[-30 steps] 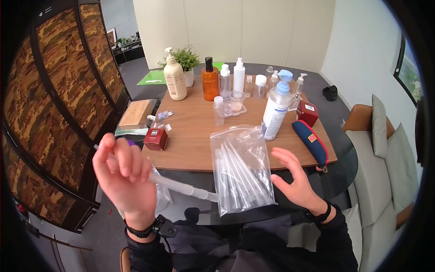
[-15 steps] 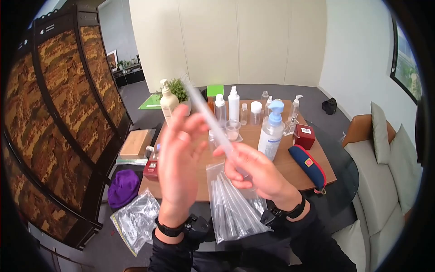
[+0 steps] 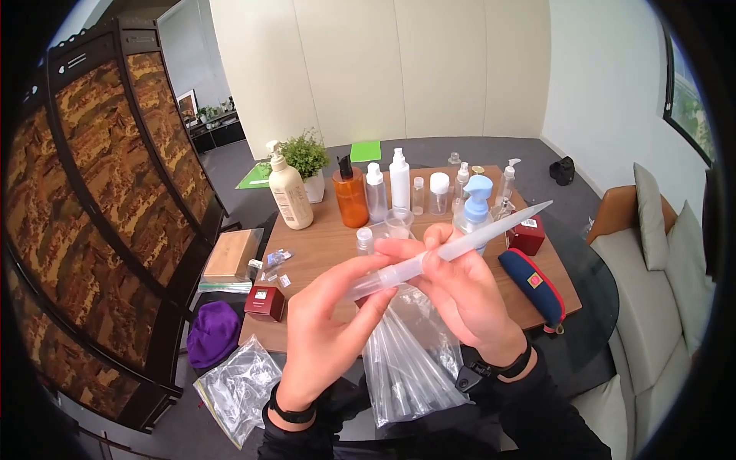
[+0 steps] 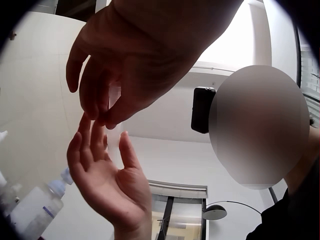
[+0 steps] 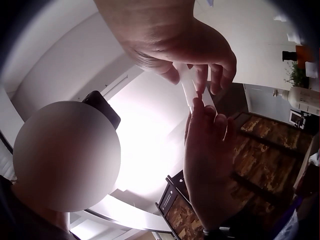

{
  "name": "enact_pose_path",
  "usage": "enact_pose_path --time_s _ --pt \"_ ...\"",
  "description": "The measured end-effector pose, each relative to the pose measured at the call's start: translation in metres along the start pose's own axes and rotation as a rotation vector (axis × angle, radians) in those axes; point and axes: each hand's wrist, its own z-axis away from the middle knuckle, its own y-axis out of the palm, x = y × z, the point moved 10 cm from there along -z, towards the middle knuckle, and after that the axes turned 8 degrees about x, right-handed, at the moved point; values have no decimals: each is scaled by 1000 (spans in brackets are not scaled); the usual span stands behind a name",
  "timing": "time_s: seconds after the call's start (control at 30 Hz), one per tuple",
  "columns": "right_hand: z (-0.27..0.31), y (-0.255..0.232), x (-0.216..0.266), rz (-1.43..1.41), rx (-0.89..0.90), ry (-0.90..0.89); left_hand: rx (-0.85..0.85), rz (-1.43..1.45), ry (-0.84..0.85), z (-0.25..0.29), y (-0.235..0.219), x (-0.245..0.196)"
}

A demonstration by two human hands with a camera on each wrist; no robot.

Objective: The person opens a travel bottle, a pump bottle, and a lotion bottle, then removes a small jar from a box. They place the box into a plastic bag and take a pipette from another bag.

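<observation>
A translucent tapered tube (image 3: 494, 230) is held slanting above the table, its narrow tip up at the right. My left hand (image 3: 330, 318) pinches the wide end between thumb and fingers; my right hand (image 3: 471, 303) grips it around the middle. Below the hands lies a clear zip bag (image 3: 410, 376) of similar tubes. In the left wrist view, my left hand (image 4: 135, 60) is above my right hand (image 4: 112, 187), the tube partly hidden by fingers. The right wrist view has the tube (image 5: 188, 90) between my right hand (image 5: 175, 45) and left hand (image 5: 207, 155).
Across the table's back stand a cream pump bottle (image 3: 290, 192), an orange bottle (image 3: 350, 199) and several clear and white bottles. A blue-topped pump bottle (image 3: 477, 201) and navy pouch (image 3: 531, 285) are at right. Red box (image 3: 264, 303), purple cloth (image 3: 213, 333) and empty bag (image 3: 241, 387) are left.
My right hand has come in from the right and taken hold of the tube. The tube's narrow tip has swung over to the upper right, and my left hand now pinches its wide end.
</observation>
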Motion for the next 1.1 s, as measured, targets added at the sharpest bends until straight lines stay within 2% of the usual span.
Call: enact_pose_path --time_s 0.13,0.23,0.33,0.43,0.53,0.63,0.73,0.77,0.9,1.0,1.1 --pt "5 -17 1 127 -76 51 16 16 -55 1 -3 -7" --pt "3 -10 6 9 44 46 67 173 -164 5 1 6" --pt "7 -7 12 83 -26 66 73 9 -140 10 -1 3" --pt "12 -5 20 117 -25 9 107 -60 -83 8 3 -11" --pt "16 -4 23 97 -46 -9 156 94 -112 12 9 -3" --pt "17 -3 44 184 -100 -185 112 383 -274 16 5 20" --pt "18 -21 48 81 -96 -163 85 470 -211 15 -2 11" --pt "19 -27 53 88 -155 -170 50 467 -194 15 -6 11" --pt "23 -41 69 23 -197 -205 -18 494 -217 17 -17 14" --pt "23 -35 67 64 -146 -193 8 466 -193 17 -15 13" --pt "22 -21 50 156 -65 -88 56 474 -211 16 -8 13"
